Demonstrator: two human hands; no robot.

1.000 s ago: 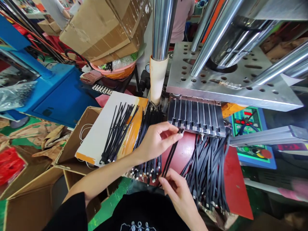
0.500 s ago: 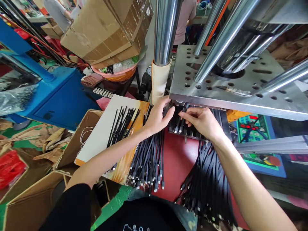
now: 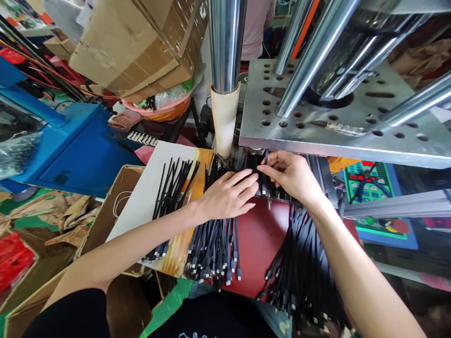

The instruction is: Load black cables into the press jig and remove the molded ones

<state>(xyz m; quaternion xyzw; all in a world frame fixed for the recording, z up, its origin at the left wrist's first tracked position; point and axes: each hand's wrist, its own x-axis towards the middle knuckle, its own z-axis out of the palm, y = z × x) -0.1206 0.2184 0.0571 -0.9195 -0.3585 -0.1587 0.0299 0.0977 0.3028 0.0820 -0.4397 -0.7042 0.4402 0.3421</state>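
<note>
My right hand (image 3: 291, 174) is closed in a pinch on a black cable (image 3: 266, 157) at the front of the dark mold (image 3: 278, 191) under the press plate. A connector end shows just below those fingertips. My left hand (image 3: 230, 195) is open, palm down, its fingers stretched toward the mold's left end. Beneath it lies a bundle of black cables (image 3: 214, 249) with silver plug ends. Whether its fingertips touch the mold, I cannot tell. Another large bundle of black cables (image 3: 303, 267) hangs over the red tabletop (image 3: 257, 239) below my right wrist.
A thick steel press plate (image 3: 334, 134) with holes and steel columns overhangs the mold. At left, a white board (image 3: 141, 188) carries more black cables. Open cardboard boxes (image 3: 130, 173) stand beside it. A control panel (image 3: 369, 183) is at right. Behind the press stands a person (image 3: 255, 33).
My left hand has come down from the mold's upper left corner, its fingers now stretched flat. My right hand keeps its pinch at the mold. The whole view has shifted slightly.
</note>
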